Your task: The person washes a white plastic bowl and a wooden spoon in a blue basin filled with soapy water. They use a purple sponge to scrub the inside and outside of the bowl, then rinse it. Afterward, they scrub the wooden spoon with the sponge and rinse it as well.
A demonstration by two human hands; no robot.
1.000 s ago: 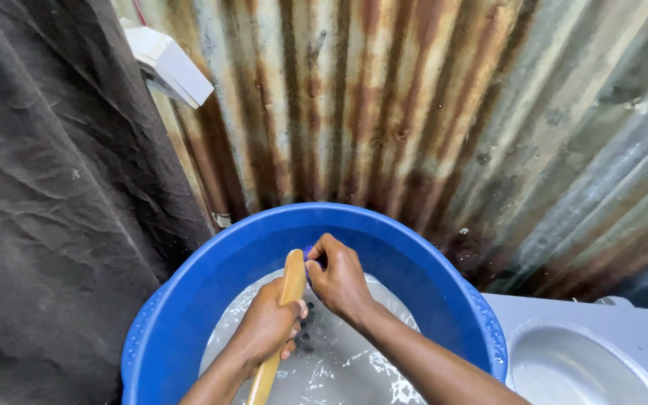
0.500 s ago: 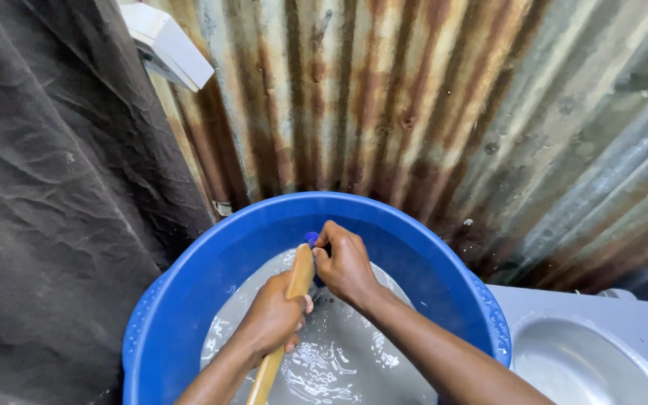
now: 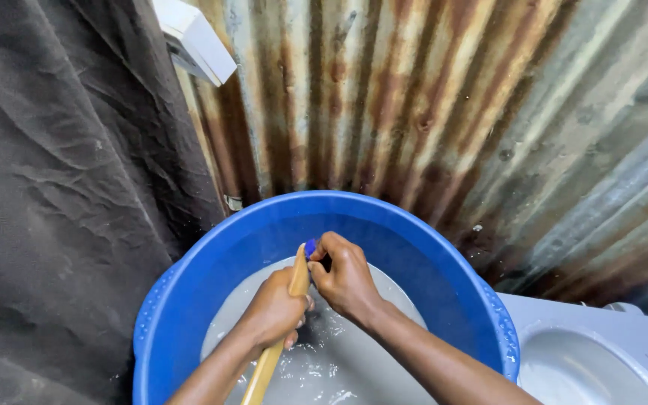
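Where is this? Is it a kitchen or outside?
Probably an outdoor or backyard washing spot. A rusty corrugated metal wall stands behind a big blue basin of soapy water, dark cloth hangs beside it, and both hands scrub a wooden utensil.

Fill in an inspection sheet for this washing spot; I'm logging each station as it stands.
Surface: soapy water inside the blue basin; floor not visible.
Job's things: wooden stick with a small blue piece at its top end.
Clutter: grey tub beside the basin.
Hands: left hand wrapped around the stick; right hand closed at the blue piece.
Cables: nothing seen.
Surroundings: rusty corrugated metal wall, dark cloth to one side, white box above.
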